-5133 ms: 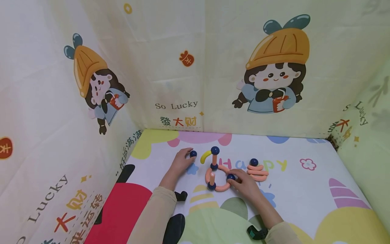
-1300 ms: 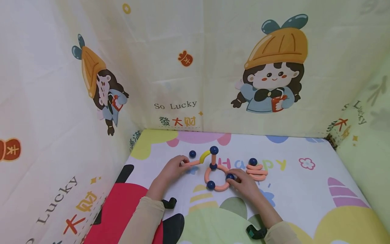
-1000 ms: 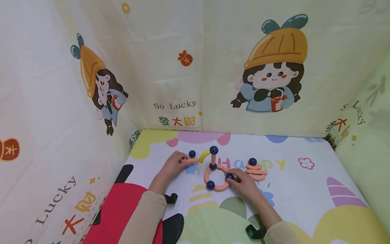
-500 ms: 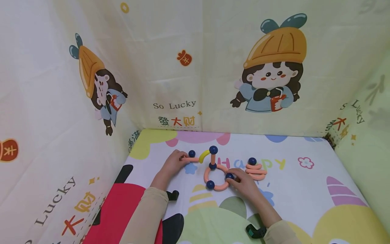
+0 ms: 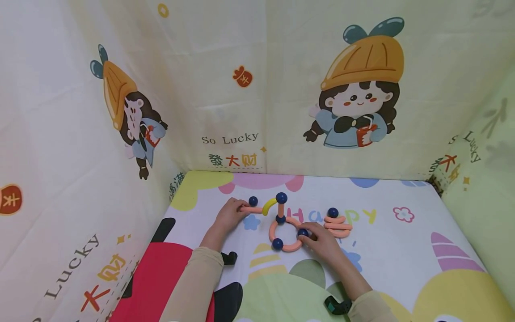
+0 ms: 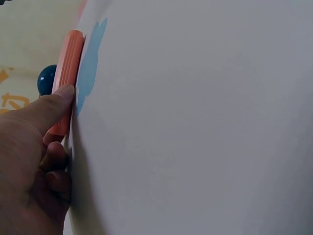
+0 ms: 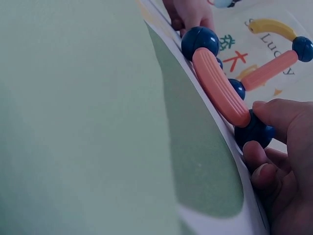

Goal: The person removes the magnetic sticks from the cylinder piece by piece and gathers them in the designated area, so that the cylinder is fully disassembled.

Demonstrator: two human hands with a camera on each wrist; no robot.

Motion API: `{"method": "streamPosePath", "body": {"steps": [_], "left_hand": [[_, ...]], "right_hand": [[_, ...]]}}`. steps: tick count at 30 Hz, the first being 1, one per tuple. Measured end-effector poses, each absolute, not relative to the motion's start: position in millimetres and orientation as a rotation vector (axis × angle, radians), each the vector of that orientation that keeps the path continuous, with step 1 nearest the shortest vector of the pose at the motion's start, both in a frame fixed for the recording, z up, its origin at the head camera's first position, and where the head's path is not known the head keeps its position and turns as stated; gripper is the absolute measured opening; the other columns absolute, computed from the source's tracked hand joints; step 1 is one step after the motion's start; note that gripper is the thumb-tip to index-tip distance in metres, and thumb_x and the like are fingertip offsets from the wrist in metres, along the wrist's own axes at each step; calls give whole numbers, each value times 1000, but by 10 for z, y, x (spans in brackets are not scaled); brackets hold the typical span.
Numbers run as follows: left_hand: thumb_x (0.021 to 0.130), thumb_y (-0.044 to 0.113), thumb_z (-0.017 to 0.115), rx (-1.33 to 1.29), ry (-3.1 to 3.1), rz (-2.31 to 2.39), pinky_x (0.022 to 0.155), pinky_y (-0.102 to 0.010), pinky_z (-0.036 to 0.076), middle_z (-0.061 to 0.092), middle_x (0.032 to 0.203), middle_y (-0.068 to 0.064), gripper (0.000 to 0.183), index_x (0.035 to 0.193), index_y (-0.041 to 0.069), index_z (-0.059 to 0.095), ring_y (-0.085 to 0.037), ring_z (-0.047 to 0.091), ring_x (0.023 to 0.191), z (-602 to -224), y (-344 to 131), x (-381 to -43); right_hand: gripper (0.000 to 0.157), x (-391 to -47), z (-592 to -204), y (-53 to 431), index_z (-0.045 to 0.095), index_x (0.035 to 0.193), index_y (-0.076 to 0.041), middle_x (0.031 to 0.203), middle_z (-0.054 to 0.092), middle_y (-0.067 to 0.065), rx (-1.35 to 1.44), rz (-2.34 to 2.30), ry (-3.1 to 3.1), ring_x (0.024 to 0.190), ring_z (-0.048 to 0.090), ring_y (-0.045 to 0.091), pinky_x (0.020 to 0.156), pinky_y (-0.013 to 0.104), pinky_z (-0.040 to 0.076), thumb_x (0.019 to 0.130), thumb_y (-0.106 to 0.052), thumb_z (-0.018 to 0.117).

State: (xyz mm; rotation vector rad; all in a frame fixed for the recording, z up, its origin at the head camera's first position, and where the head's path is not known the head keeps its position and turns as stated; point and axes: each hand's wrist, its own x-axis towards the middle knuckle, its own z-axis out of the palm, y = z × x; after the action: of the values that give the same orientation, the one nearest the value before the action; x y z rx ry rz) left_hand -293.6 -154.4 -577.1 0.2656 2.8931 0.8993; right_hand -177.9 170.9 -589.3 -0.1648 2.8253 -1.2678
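My left hand (image 5: 230, 215) pinches one end of a straight salmon-pink magnetic rod (image 5: 253, 210), low over the table. Just behind this rod is a loose dark blue ball (image 5: 253, 201); in the left wrist view the rod (image 6: 68, 58) partly covers it. My right hand (image 5: 322, 239) holds a blue ball (image 7: 254, 132) between thumb and fingers. That ball belongs to a ring of curved pink rods (image 5: 272, 231) joined by blue balls. From the ring's rear ball an upright pink rod (image 5: 281, 210) rises to a top ball (image 5: 281, 197), with a curved yellow rod (image 5: 268, 205) hanging off its left.
Right of the ring lie several pink rods (image 5: 338, 226), with another blue ball (image 5: 332, 213) behind them. A patterned cloth covers the table (image 5: 394, 250), and printed curtains (image 5: 225, 103) close in the back and sides. Dark wrist devices (image 5: 338, 306) show at both wrists.
Left hand first held the loose ball; it has since taken the upright rod off the ring's front-left ball and moved it back beside the loose ball. Right hand keeps its grip.
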Motion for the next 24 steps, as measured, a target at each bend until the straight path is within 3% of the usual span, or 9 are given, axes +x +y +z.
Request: {"method": "streamPosePath", "body": {"steps": [10,16,24], "left_hand": [[91,30,72,261,2881,970,93,-38,48,58,111,-1,28,117,21,69,-19,53,98,-5840,-1580,-2947],[90,28,73,270,2887,1010,90,-38,48,57,113,-3,31,120,18,69,-19,53,97,-5812,-1597,-2903],[98,38,60,174,2925,1070,95,-40,51,60,116,0,31,125,23,66,-19,56,102,-5689,-1535,-2804]], "right_hand": [[33,-1776,-5902,1707,65,124,-37,124,63,-10,-164,-1290,2821,85,53,12,77,29,44,92,-42,69],[32,-1779,-5905,1716,65,124,-38,124,63,-10,-161,-1301,2812,86,53,12,79,32,44,92,-41,69],[32,-1783,-5911,1721,65,123,-38,122,63,-11,-168,-1290,2814,86,53,13,78,30,44,92,-41,69]]}}
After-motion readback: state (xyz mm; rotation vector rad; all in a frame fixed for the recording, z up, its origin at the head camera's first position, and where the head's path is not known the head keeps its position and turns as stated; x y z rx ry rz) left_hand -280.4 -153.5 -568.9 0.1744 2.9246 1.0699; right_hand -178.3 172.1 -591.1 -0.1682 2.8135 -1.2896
